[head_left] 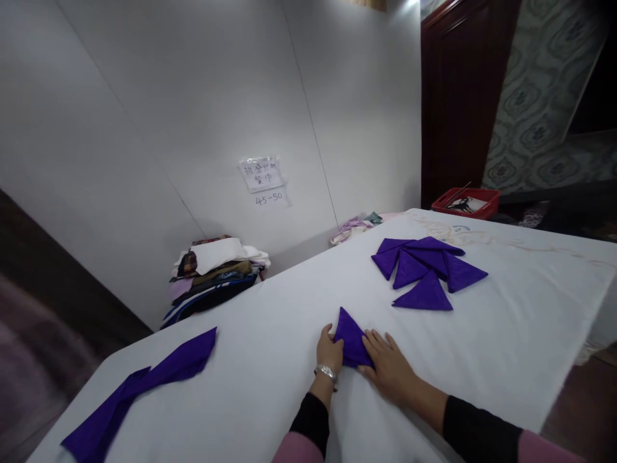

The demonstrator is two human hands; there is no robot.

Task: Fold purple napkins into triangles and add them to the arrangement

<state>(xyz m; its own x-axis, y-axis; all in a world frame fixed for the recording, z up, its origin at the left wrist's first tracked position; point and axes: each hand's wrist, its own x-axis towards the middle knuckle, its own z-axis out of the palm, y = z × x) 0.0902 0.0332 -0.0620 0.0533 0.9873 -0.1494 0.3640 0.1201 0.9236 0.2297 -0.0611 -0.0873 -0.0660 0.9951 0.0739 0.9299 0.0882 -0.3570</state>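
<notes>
A purple cloth napkin (354, 339), folded into a triangle, lies on the white-covered table (270, 386) in front of me. My left hand (330, 350), with a silver watch at the wrist, has its fingers curled at the napkin's left edge. On the opposite side, my right hand (389, 366) rests with fingers stretched out, their tips on the napkin's right edge. Farther back to the right sits a group of folded purple triangles (424, 292), some overlapping. Two loosely laid purple napkins (178, 361) overlap at the table's left.
Past the table's far edge stands a pile of folded clothes (219, 267). More fabric (354, 228) lies by the wall, which carries a handwritten paper sign (263, 175). A red basket (467, 202) with scissors inside is beyond the far right corner.
</notes>
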